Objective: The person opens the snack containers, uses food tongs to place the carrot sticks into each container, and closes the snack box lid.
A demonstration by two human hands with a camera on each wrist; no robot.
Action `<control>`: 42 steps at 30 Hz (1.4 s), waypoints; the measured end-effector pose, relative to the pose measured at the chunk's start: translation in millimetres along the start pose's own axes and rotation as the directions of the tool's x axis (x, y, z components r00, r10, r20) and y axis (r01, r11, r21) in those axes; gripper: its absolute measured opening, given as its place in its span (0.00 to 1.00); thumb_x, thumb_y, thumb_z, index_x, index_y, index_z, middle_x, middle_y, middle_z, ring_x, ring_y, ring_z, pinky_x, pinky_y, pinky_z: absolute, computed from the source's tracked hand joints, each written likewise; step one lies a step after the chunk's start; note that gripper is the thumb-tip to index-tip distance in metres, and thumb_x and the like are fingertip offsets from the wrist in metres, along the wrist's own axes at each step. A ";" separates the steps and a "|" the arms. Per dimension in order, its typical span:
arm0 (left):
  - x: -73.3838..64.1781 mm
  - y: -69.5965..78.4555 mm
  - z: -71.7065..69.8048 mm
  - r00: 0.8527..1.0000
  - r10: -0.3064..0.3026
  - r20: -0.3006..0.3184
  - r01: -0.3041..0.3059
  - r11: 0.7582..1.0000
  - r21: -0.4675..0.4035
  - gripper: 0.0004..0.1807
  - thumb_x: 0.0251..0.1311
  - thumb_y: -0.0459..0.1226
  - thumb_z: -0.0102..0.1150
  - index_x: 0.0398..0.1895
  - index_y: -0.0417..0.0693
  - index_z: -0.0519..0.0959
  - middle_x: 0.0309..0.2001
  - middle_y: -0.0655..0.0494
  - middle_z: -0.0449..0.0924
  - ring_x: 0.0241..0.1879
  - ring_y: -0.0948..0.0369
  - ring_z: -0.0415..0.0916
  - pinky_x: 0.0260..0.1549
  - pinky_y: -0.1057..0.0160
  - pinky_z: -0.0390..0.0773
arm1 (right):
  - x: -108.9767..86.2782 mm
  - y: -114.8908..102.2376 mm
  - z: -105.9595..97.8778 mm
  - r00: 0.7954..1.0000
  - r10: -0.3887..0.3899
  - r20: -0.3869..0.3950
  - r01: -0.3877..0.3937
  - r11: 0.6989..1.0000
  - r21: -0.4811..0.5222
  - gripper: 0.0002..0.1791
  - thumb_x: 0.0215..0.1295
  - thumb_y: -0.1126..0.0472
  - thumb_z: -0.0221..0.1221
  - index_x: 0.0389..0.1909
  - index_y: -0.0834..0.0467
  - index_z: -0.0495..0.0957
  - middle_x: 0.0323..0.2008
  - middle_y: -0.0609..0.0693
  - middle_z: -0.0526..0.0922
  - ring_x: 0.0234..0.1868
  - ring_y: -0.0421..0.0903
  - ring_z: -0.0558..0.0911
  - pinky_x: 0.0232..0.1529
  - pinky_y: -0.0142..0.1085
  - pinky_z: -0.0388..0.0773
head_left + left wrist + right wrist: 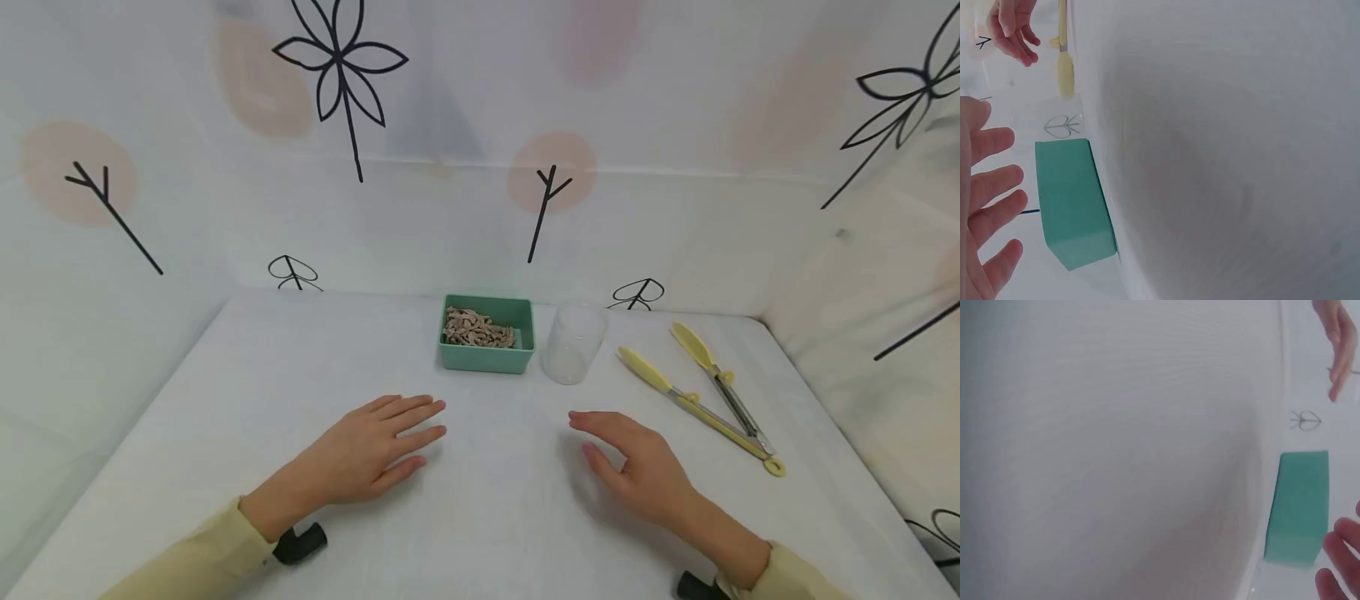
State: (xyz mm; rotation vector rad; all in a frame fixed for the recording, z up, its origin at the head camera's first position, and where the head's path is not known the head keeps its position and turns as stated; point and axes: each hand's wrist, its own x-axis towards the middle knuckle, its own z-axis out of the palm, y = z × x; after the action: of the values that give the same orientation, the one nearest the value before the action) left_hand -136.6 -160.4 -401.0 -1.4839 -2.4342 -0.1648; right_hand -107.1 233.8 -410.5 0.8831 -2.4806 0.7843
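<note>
My left hand [375,450] hovers over the table with its fingers spread, holding nothing, in front and to the left of a green rectangular container [487,360]. Small greyish-brown pieces [476,327] lie heaped inside that container. On the other side, my right hand [633,462] is held over the table with fingers loosely bent and nothing in them. A clear, see-through cup [574,343] stands just right of the container. Nearest to the right hand on its outer side are yellow-tipped tongs [720,412], lying spread apart. The left wrist view shows the container's side [1072,194] beyond the fingers.
A white cloth covers the table [495,533]. Behind it and at both sides hang white sheets [450,225] printed with black plant drawings and pale pink spots. Dark wrist-worn devices sit under both sleeves, the left one [300,544] in plain sight.
</note>
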 end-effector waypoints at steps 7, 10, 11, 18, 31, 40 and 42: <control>1.7 1.6 1.5 0.991 -0.081 -0.102 0.066 0.987 -0.144 0.17 0.71 0.45 0.57 0.58 0.52 0.82 0.65 0.55 0.75 0.63 0.57 0.72 0.57 0.52 0.74 | 13.0 12.6 0.1 0.946 0.271 -0.178 -0.246 0.958 0.151 0.12 0.62 0.73 0.63 0.42 0.54 0.86 0.39 0.46 0.88 0.39 0.37 0.82 0.38 0.23 0.75; 3.4 2.0 3.3 0.982 -0.145 -0.119 0.117 0.970 -0.213 0.15 0.67 0.42 0.61 0.54 0.52 0.84 0.61 0.56 0.78 0.61 0.59 0.74 0.55 0.53 0.76 | 20.5 20.7 0.5 0.901 0.392 -0.188 -0.356 0.913 0.197 0.10 0.66 0.69 0.62 0.45 0.57 0.83 0.42 0.50 0.86 0.42 0.38 0.80 0.41 0.23 0.74; 3.8 2.1 4.0 0.978 -0.171 -0.119 0.139 0.962 -0.237 0.14 0.66 0.41 0.62 0.54 0.52 0.84 0.60 0.57 0.79 0.60 0.60 0.74 0.54 0.54 0.77 | 22.9 23.5 0.9 0.885 0.424 -0.191 -0.385 0.899 0.210 0.10 0.66 0.69 0.62 0.47 0.58 0.82 0.43 0.51 0.86 0.44 0.39 0.80 0.42 0.23 0.74; 6.2 1.0 8.4 0.936 -0.350 -0.044 0.297 0.848 -0.439 0.16 0.68 0.40 0.61 0.57 0.53 0.81 0.61 0.64 0.78 0.60 0.63 0.74 0.56 0.53 0.75 | 39.1 38.7 5.8 0.811 0.546 -0.210 -0.490 0.830 0.266 0.22 0.67 0.65 0.63 0.60 0.61 0.71 0.57 0.54 0.77 0.54 0.48 0.76 0.49 0.28 0.74; 10.2 -0.5 25.0 0.871 -0.477 0.115 0.374 0.493 -0.785 0.20 0.70 0.39 0.59 0.63 0.45 0.77 0.60 0.55 0.79 0.59 0.61 0.75 0.56 0.52 0.75 | 74.9 49.2 18.9 0.815 0.533 -0.227 -0.437 0.822 0.365 0.36 0.63 0.64 0.68 0.70 0.57 0.65 0.66 0.58 0.65 0.63 0.56 0.68 0.62 0.56 0.68; 14.2 1.6 31.8 0.836 -0.512 0.198 0.423 0.372 -0.826 0.21 0.70 0.39 0.59 0.64 0.47 0.76 0.61 0.55 0.78 0.60 0.60 0.74 0.58 0.56 0.74 | 85.3 52.0 26.4 0.792 0.563 -0.237 -0.442 0.796 0.413 0.31 0.63 0.61 0.69 0.67 0.58 0.70 0.72 0.52 0.64 0.73 0.50 0.60 0.67 0.54 0.63; 14.5 1.4 33.3 0.833 -0.515 0.204 0.427 0.362 -0.828 0.21 0.70 0.39 0.59 0.64 0.48 0.76 0.61 0.54 0.78 0.61 0.59 0.73 0.58 0.55 0.73 | 85.9 51.5 26.8 0.786 0.567 -0.245 -0.444 0.794 0.415 0.31 0.63 0.60 0.69 0.66 0.57 0.71 0.72 0.50 0.65 0.73 0.48 0.61 0.66 0.52 0.65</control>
State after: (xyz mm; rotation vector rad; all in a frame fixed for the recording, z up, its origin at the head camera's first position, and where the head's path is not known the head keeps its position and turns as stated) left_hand -147.7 -139.3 -428.4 -0.8454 -2.7359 -1.7670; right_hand -208.3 211.8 -405.3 0.0962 -2.2921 1.4472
